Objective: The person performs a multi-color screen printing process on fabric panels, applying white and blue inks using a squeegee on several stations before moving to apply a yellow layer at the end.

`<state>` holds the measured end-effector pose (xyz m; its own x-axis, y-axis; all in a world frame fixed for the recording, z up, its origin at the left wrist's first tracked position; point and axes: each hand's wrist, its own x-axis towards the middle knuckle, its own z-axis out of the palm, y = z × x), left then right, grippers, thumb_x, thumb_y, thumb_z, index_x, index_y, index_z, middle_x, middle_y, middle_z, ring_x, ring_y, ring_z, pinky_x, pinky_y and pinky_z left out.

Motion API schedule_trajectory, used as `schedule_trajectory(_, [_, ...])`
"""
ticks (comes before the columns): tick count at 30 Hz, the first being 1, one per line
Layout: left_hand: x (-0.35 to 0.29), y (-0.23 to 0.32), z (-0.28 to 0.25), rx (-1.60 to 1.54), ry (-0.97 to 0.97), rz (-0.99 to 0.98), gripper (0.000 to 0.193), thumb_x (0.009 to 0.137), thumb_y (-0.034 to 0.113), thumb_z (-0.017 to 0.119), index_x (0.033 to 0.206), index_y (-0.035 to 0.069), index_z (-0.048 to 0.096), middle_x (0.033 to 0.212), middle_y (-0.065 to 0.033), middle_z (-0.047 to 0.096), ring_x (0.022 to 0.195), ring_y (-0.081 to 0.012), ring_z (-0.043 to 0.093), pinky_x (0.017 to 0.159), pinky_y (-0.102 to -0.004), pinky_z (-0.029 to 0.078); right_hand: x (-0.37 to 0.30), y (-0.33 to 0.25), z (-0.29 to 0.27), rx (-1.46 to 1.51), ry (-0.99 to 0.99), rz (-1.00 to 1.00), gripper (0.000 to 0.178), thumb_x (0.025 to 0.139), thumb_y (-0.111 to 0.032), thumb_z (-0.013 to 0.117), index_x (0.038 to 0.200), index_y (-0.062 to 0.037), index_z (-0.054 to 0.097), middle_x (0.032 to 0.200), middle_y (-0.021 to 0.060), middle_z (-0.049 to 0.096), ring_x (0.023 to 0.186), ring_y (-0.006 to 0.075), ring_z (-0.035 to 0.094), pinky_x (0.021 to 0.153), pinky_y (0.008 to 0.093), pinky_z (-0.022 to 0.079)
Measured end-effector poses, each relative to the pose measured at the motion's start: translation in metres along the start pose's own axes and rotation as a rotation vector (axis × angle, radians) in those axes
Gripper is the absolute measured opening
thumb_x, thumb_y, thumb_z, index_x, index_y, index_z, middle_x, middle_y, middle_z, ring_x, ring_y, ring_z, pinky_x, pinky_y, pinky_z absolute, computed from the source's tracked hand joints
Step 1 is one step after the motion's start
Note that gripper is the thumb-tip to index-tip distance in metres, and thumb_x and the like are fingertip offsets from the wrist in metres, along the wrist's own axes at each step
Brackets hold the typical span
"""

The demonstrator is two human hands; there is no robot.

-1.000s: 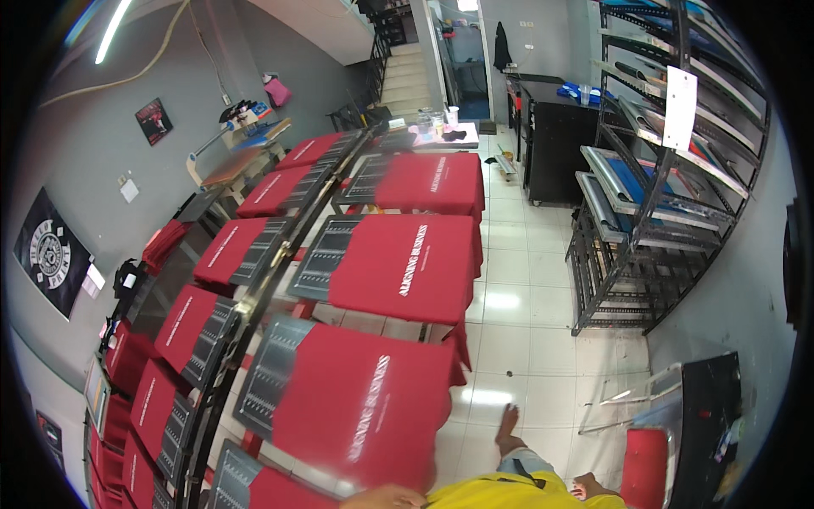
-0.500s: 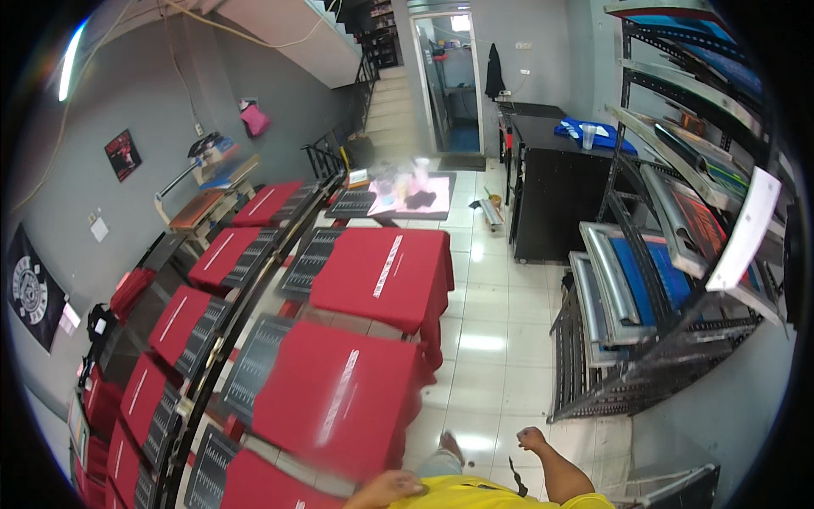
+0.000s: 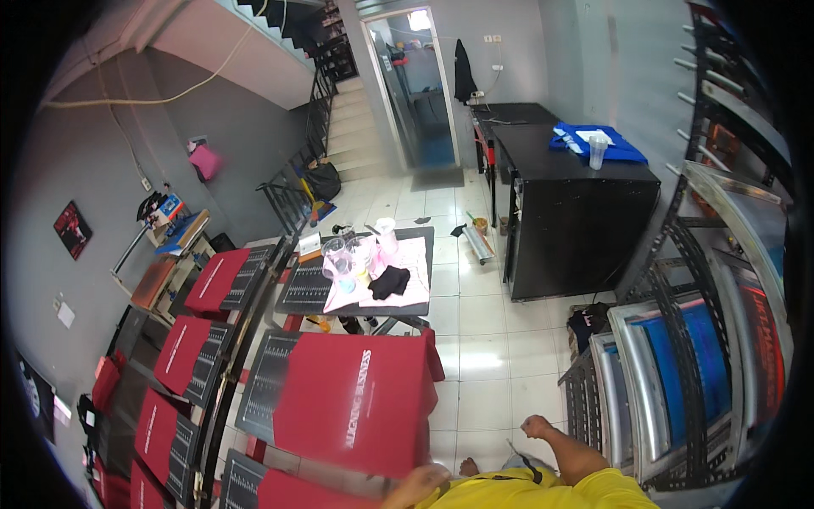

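A red shirt (image 3: 356, 399) with a white print down its middle lies flat on a printing board just ahead of me. My left hand (image 3: 417, 485) shows only partly at the bottom edge, close to that shirt's near corner; its fingers are hard to make out. My right hand (image 3: 536, 424) hangs over the white tiled floor to the right of the board, fingers curled in, with nothing visible in it. My yellow shirt (image 3: 517, 492) fills the bottom edge.
More red shirts on boards (image 3: 216, 280) run down the left. A table with a pink cloth (image 3: 407, 297) holds clear cups and a black rag. A black counter (image 3: 568, 204) stands to the right, and metal racks of framed screens (image 3: 678, 373) at far right. Stairs and a doorway lie ahead.
The view has advanced along the row of boards, so the table with cups and the black counter are nearer. My right hand has swung to the right, away from the board.
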<state>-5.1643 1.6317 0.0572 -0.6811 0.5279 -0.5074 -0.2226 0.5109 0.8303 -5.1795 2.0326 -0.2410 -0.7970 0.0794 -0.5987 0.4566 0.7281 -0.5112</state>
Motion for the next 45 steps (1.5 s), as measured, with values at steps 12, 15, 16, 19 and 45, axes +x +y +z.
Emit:
schedule_trajectory(12, [0.257,0.127,-0.082,-0.346,0.134,-0.092,0.043,0.106,0.029,0.034,0.116,0.0,0.063,0.11,-0.011,0.066,0.108,-0.0193,0.059,0.099,-0.0323,0.042,0.264,-0.013,-0.14,-0.251,-0.014,-0.029,0.033,0.08,-0.034,0.058,0.086,-0.0057,0.075,0.092,0.0209,0.071,0.091,0.0343,0.069,0.081,0.0429,0.053])
schedule_trajectory(15, [0.329,0.185,-0.102,-0.405,0.081,-0.009,0.042,0.106,0.028,0.034,0.118,-0.002,0.061,0.113,-0.0121,0.066,0.109,-0.0192,0.06,0.1,-0.0325,0.042,0.329,-0.047,-0.223,-0.33,-0.236,-0.113,0.031,0.082,-0.032,0.059,0.087,-0.0058,0.075,0.093,0.0202,0.071,0.09,0.0344,0.069,0.081,0.0435,0.054])
schedule_trajectory(16, [0.352,0.205,-0.114,-0.412,0.036,0.028,0.042,0.106,0.028,0.035,0.12,-0.002,0.06,0.114,-0.0122,0.065,0.11,-0.0188,0.059,0.1,-0.0324,0.042,0.35,-0.055,-0.244,-0.319,-0.193,-0.12,0.033,0.084,-0.033,0.059,0.089,-0.0042,0.073,0.096,0.0203,0.071,0.092,0.0349,0.068,0.083,0.0441,0.053])
schedule_trajectory(19, [0.399,0.262,-0.14,-0.409,0.007,-0.025,0.04,0.106,0.029,0.038,0.125,-0.001,0.056,0.117,-0.0113,0.064,0.112,-0.0182,0.058,0.101,-0.0317,0.042,0.405,-0.082,-0.31,-0.272,-0.137,-0.146,0.039,0.086,-0.034,0.054,0.097,-0.0016,0.072,0.106,0.0213,0.068,0.102,0.0391,0.064,0.092,0.0454,0.051])
schedule_trajectory(45, [0.705,0.318,-0.312,-1.189,0.696,0.047,0.051,0.105,0.039,0.041,0.139,0.002,0.045,0.122,-0.0089,0.064,0.118,-0.0172,0.054,0.105,-0.0318,0.037,0.882,-0.289,-0.522,-0.844,-0.53,-0.44,0.055,0.081,-0.048,0.057,0.105,0.0003,0.071,0.11,0.0249,0.067,0.108,0.0371,0.064,0.093,0.043,0.049])
